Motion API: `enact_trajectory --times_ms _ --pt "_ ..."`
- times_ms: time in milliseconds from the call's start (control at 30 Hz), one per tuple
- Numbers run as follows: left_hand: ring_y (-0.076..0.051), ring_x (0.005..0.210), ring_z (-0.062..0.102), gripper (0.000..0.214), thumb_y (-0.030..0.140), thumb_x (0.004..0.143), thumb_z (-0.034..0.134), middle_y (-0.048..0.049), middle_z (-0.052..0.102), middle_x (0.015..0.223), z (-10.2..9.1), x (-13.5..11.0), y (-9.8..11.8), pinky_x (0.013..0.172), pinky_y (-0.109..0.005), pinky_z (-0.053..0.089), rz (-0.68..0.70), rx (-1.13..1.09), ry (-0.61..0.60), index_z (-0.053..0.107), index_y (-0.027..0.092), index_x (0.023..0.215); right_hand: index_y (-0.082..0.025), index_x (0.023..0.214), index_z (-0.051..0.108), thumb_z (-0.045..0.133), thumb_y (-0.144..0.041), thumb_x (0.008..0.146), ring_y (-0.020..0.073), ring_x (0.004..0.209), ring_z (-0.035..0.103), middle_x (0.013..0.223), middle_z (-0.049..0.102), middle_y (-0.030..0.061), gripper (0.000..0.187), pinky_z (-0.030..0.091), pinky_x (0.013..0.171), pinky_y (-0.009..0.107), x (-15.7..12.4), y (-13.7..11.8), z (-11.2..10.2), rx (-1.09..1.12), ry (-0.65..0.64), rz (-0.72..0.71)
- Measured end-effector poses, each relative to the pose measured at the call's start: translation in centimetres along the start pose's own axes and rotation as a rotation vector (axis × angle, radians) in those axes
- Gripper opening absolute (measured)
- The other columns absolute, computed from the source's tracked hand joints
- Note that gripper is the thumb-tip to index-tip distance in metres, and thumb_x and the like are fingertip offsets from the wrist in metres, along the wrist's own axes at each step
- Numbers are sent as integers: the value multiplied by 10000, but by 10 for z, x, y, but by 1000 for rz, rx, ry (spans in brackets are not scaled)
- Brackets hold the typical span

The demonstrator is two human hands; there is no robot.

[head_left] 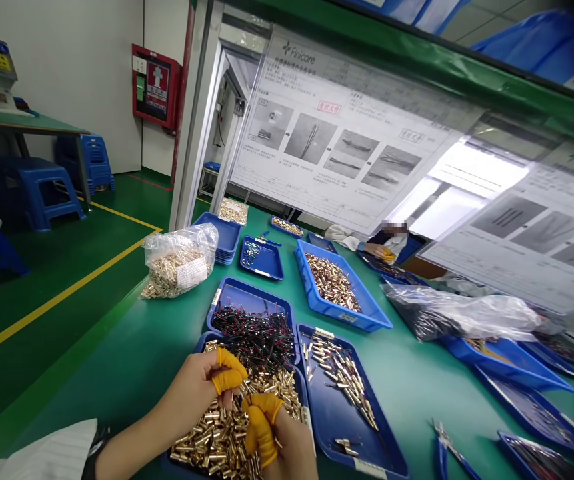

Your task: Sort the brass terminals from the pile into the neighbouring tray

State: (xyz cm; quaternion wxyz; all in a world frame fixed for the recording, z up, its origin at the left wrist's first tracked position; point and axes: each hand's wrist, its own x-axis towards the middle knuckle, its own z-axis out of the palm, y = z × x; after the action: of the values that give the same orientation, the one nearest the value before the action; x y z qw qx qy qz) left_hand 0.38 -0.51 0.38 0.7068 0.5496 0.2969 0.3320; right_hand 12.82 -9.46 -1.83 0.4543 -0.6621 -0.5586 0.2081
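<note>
My left hand (211,380) and my right hand (284,433) are close together over a blue tray heaped with small brass-coloured metal sleeves (211,437). Yellow finger cots cover several fingertips on both. Each hand has thumb and fingers pinched together, but whatever sits between them is too small to make out. Just beyond, a blue tray (231,288) holds a tangle of thin black and red wires (259,330). To the right, another blue tray (327,427) contains brass sleeves with wires attached (344,373).
Blue-handled pliers (444,447) lie at the front right. A deep blue bin (367,313) of brass parts and a plastic bag (181,263) of them stand farther back. Instruction sheets (337,133) hang above the bench. Another person's hand (379,251) shows across the table.
</note>
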Motion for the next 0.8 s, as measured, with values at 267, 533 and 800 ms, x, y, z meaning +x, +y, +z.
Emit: enact_trajectory --times_ms 267,533,800 --pt "-87 431 465 154 263 738 539 38 534 556 -1 0 -7 480 -226 398 10 22 0 540 147 636 -183 838 692 421 -462 837 145 367 532 454 607 25 389 373 392 218 -3 10 3 -13 99 4" --pt "-93 430 454 170 288 720 550 43 522 544 2 -2 -1 484 -226 379 -21 87 0 536 154 616 -174 851 705 426 -408 836 153 397 542 546 682 63 364 349 389 229 0 4 3 -56 67 -56" --pt "-158 643 530 94 209 708 548 -3 587 664 1 -5 -1 580 -227 404 116 391 -45 619 169 660 -182 759 622 517 -487 784 126 383 522 477 612 10 324 351 377 197 1 11 8 146 108 19"
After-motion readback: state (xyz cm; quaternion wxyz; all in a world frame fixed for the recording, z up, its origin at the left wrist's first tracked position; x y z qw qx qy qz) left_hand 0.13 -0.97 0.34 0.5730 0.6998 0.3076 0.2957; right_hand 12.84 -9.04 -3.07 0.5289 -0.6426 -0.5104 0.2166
